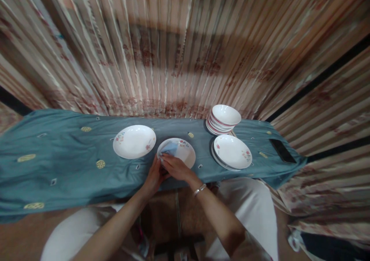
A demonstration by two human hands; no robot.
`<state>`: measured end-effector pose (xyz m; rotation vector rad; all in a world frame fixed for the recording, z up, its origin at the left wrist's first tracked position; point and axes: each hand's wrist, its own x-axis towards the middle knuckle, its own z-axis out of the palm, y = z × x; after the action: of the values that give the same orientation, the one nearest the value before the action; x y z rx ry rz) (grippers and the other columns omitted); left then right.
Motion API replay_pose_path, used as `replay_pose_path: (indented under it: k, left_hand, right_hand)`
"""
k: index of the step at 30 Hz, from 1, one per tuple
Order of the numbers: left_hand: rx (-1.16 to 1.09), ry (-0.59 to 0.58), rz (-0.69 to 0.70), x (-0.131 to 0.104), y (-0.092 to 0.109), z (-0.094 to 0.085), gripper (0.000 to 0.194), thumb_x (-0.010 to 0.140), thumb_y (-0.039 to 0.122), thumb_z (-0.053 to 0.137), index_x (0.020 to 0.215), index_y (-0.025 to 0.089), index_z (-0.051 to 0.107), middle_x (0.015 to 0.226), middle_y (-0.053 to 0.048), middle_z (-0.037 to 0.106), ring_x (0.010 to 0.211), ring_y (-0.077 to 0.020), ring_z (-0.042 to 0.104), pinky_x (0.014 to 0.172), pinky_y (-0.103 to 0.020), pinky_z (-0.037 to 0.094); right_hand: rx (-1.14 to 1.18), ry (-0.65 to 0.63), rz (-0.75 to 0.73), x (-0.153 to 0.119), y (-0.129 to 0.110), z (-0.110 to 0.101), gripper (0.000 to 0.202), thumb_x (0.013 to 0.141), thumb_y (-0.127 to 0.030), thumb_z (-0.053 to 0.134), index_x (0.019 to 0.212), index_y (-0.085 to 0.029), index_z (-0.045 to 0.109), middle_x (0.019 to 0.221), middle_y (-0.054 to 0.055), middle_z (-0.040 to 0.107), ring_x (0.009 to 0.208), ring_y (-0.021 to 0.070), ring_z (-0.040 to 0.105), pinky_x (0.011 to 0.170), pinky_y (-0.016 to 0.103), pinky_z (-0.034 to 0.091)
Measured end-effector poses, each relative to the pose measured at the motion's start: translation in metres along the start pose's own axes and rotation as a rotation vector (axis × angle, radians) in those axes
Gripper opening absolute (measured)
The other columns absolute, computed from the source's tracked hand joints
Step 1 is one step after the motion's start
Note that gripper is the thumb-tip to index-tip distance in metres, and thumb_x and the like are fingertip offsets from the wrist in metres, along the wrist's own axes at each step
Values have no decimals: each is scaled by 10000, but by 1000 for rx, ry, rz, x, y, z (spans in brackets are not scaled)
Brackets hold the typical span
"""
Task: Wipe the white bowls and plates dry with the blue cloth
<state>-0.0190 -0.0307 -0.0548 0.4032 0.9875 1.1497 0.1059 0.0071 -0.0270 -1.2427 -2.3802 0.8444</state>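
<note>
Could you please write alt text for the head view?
A person's right hand holds a blue cloth on a flowered white plate, with the left hand at its near edge. Another plate lies left, a plate stack and bowl stack right, on a teal tablecloth.

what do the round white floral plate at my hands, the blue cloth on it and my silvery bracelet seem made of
Round white floral plate: probably glazed ceramic, smooth with slight sheen. Blue cloth: soft-looking fabric, creased; fibre unclear. Silvery bracelet: likely polished metal, brightly glinting.
</note>
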Motion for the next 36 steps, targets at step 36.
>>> replay_pose_path:
  k: [36]
  left_hand:
    - [40, 0, 15, 0, 2, 3, 700, 935, 348, 646, 1565, 343, 343, 1483, -125, 566, 1071, -269, 728, 834, -425, 640]
  right_hand:
    - [-270, 171, 53, -47, 66, -25, 308, 952, -84, 504, 1156, -119, 732, 1247, 178, 714, 1207, 264, 650, 1090, 470, 500]
